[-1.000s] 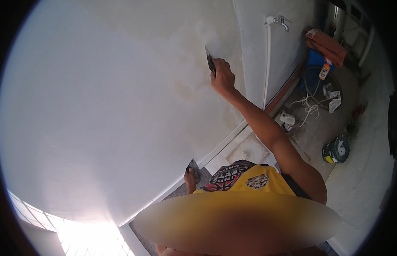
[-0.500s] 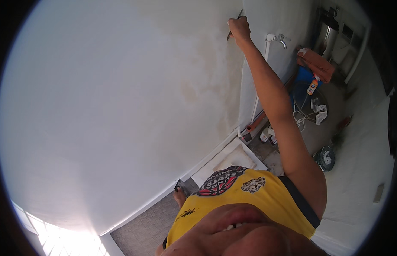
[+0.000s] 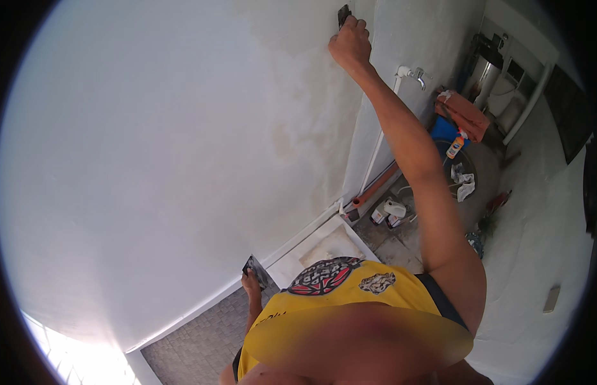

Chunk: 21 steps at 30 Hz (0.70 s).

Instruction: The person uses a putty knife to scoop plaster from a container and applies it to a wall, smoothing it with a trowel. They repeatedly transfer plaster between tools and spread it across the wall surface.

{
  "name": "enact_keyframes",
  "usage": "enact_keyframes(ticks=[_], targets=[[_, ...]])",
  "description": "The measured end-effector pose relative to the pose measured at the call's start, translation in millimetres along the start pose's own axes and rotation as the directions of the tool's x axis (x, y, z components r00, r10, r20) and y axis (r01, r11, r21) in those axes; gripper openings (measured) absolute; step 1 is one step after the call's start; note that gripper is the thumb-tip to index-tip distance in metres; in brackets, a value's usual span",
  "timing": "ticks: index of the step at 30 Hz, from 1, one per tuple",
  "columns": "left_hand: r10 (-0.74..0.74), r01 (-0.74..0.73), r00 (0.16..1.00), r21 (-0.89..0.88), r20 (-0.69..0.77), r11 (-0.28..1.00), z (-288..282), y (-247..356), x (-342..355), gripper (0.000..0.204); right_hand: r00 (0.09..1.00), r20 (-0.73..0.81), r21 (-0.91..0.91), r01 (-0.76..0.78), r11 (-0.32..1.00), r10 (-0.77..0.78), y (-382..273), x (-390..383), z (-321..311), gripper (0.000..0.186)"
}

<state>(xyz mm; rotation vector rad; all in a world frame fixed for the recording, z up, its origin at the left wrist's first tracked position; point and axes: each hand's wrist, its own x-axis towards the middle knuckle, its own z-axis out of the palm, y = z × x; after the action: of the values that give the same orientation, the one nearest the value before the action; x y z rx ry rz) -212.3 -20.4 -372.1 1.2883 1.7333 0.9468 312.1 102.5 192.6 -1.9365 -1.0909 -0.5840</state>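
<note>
My right hand (image 3: 351, 48) is raised high at the top, fingers closed around a dark flat scraper (image 3: 344, 14) held at the wall. Under it, the pale wall (image 3: 183, 128) carries damp-looking beige patches beside a corner. Low down, near the foot of the wall, my left hand (image 3: 250, 282) grips a dark flat blade (image 3: 260, 272) with grey smears on its face. The handles of both tools are mostly hidden by my fingers.
A metal tap (image 3: 417, 78) juts from the adjoining wall above a reddish-brown pipe (image 3: 373, 190). White bottles (image 3: 393, 208), an orange spray bottle (image 3: 455, 147) and a reddish-brown bundle (image 3: 464, 115) stand on the right. A white trough (image 3: 289, 263) lies along the wall base.
My right hand has shifted slightly left and turned, showing the scraper's flat side. My left hand has come up and outward with its blade, now more visible.
</note>
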Motion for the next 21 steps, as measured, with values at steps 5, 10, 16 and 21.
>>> enact_keyframes(ticks=[5,10,16,21], targets=[[-0.044,0.037,0.997,-0.106,-0.059,0.994,8.7,-4.5,1.6,0.034,0.931,-0.237,0.041,0.297,0.954,-0.279,9.1,1.2,-12.0,0.048],[-0.133,0.118,0.989,-0.197,-0.066,0.973,11.0,-6.8,-13.2,0.031,0.629,-0.465,-0.062,0.678,0.732,-0.622,56.5,116.9,-39.3,0.052],[-0.212,0.192,0.976,-0.283,-0.043,0.94,22.2,9.3,-49.1,0.026,0.743,-0.365,-0.057,0.584,0.81,-0.561,141.5,23.3,66.9,0.079],[-0.139,0.126,0.99,-0.405,-0.003,0.906,35.2,40.9,-65.2,0.025,0.913,-0.215,0.162,0.384,0.909,-0.347,169.4,-144.3,152.5,0.084]])
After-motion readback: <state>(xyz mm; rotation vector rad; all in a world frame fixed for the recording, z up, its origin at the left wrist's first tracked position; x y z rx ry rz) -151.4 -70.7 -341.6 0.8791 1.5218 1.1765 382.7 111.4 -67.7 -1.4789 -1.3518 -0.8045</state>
